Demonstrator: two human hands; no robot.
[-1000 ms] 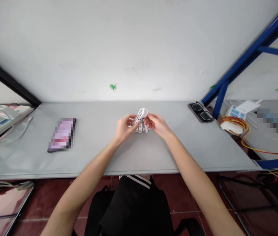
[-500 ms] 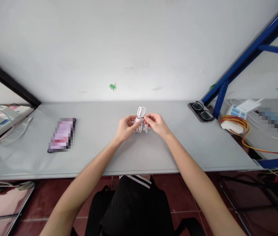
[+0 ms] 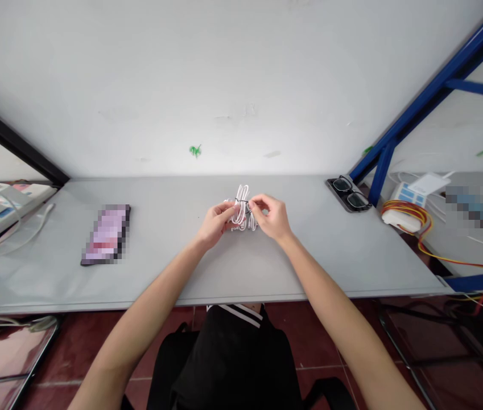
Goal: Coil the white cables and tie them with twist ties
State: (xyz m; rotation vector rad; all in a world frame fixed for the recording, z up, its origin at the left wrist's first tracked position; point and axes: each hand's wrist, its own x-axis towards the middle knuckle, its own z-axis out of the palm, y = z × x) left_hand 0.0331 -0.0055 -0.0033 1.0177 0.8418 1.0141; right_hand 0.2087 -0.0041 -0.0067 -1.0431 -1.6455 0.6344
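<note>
My left hand [image 3: 214, 225] is closed on a coiled white cable [image 3: 242, 192], its loops standing up above the fingers. A thin black twist tie [image 3: 241, 200] goes round the middle of the coil. On the right side of the coil, my right hand [image 3: 274, 217] pinches the end of the tie between thumb and index finger. More white cable coils [image 3: 252, 222] lie on the table just below and behind the held one, partly covered by it and by my fingers.
A phone [image 3: 107, 233] lies to the left on the grey table [image 3: 245, 273]. Glasses [image 3: 350, 192] rest on a dark flat device at the right. Beyond the blue frame [image 3: 384, 165] are a power strip and red-yellow wires [image 3: 412, 210]. Another power strip [image 3: 6, 213] sits far left.
The coil has turned slightly in my left hand, whose fingers have shifted on it. My right hand has curled more, with its fingertips still at the tie.
</note>
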